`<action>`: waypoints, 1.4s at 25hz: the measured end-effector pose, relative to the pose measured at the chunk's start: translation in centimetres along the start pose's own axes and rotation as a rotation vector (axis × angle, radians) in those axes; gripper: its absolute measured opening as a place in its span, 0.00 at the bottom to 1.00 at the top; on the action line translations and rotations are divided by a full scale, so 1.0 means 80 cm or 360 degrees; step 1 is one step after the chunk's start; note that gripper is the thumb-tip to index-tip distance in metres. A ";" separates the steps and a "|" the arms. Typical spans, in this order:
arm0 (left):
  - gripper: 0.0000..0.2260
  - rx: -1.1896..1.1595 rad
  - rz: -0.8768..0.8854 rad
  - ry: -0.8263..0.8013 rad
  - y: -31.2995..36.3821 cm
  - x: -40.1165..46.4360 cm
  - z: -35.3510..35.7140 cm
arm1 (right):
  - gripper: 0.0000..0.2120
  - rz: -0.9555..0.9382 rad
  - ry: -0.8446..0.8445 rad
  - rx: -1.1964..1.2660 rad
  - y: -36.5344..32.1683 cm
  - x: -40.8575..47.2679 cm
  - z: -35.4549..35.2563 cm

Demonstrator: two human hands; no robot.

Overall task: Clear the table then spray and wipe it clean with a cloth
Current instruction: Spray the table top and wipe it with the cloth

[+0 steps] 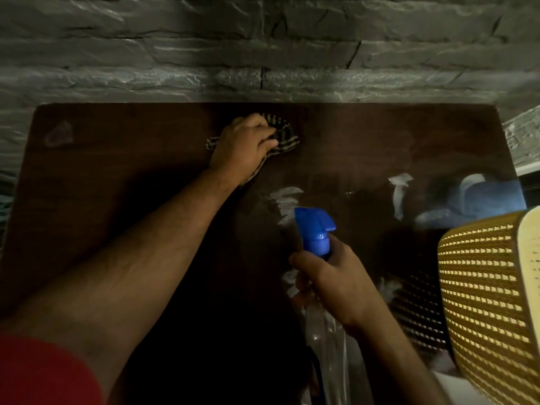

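A dark brown wooden table (pixel 117 176) fills the view and runs up to the wall. My left hand (pixel 244 147) reaches to the far middle of it and grips a dark checked cloth (pixel 282 133), pressing it on the tabletop. My right hand (pixel 333 283) is nearer, at centre right, and holds a clear spray bottle (pixel 327 346) by its neck. The bottle's blue trigger head (pixel 314 230) points away from me over the table. Pale wet patches and glare (pixel 287 200) show on the wood around the bottle.
A grey stone-brick wall (pixel 263 48) stands along the table's far edge. A yellow woven chair back (pixel 485 290) stands at the table's right side. A faint smudge (pixel 60 135) marks the far left corner.
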State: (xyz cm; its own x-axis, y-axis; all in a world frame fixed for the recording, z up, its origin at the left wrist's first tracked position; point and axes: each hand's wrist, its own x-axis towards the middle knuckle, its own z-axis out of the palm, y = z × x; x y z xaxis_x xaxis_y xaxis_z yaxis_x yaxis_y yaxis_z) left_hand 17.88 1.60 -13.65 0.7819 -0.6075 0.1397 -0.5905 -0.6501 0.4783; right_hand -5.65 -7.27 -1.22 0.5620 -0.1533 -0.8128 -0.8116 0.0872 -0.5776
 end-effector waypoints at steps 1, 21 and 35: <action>0.14 0.0004 0.0001 0.0009 0.002 -0.003 0.001 | 0.21 -0.0011 -0.0001 0.0024 0.000 0.001 -0.001; 0.13 -0.0011 -0.0022 -0.0089 0.030 -0.046 0.001 | 0.07 -0.0222 0.0131 -0.0113 0.014 -0.022 -0.003; 0.09 -0.0037 0.0211 -0.0319 0.064 -0.160 -0.010 | 0.08 -0.0267 0.0109 0.0044 0.015 -0.031 -0.012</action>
State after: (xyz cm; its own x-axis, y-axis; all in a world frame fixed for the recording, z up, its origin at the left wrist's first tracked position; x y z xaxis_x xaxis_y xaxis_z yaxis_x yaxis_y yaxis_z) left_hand 5.01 6.38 -12.27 0.6413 -0.7668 0.0287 -0.6787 -0.5494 0.4875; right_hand -8.17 -7.76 0.22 0.6763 -0.2346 -0.6982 -0.7020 0.0818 -0.7075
